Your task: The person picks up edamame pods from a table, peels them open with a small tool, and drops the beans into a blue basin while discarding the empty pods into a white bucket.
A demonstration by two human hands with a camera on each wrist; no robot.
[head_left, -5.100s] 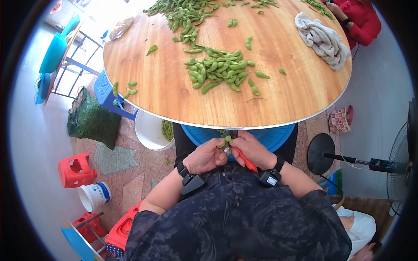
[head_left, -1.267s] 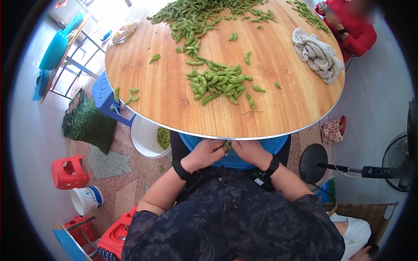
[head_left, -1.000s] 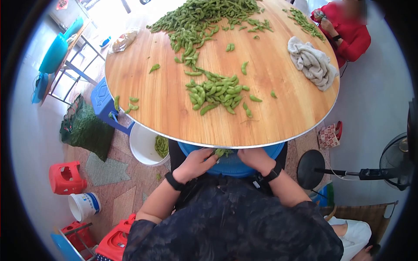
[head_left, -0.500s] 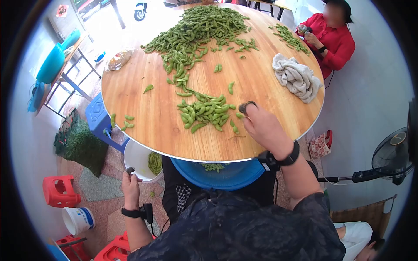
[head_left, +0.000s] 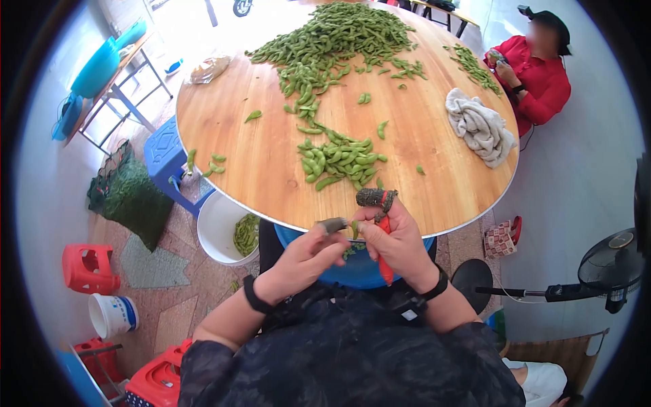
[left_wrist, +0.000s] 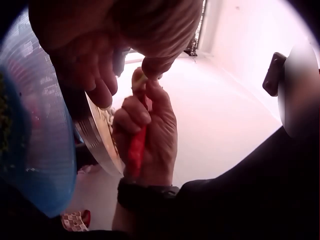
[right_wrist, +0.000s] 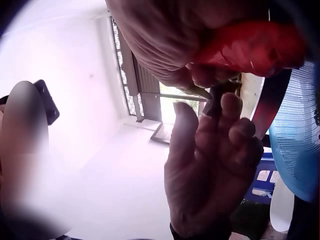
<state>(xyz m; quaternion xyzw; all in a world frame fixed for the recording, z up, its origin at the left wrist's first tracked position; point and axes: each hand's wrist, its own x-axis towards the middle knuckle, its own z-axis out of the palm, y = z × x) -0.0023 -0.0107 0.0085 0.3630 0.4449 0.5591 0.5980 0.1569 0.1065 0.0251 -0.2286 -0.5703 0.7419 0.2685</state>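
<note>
Between thumb and fingers my right hand [head_left: 395,244] pinches a green edamame pod [head_left: 354,229]. The same hand grips a red-handled tool [head_left: 385,266] against the palm; its working end is hidden. A dark sleeve with a red band [head_left: 377,197] covers a right fingertip. My left hand [head_left: 302,256] is close beside the pod, fingers loosely bent, with a dark finger cover [head_left: 332,225]. In the right wrist view the left hand [right_wrist: 212,165] shows its palm, thumb apart from the fingers. Below both hands is a blue basin [head_left: 349,277] with green beans.
On the round wooden table [head_left: 271,183] lie a small pod pile [head_left: 342,159], a big pod heap [head_left: 346,34] and a grey towel [head_left: 478,129]. A white bucket [head_left: 211,230] holding green pods stands left, by a blue stool [head_left: 165,149]. A person in red [head_left: 546,85] sits at right.
The right hand has drawn back from the table's pods to the near edge, now with a pod. The left hand has swung in from over the white bucket to meet it.
</note>
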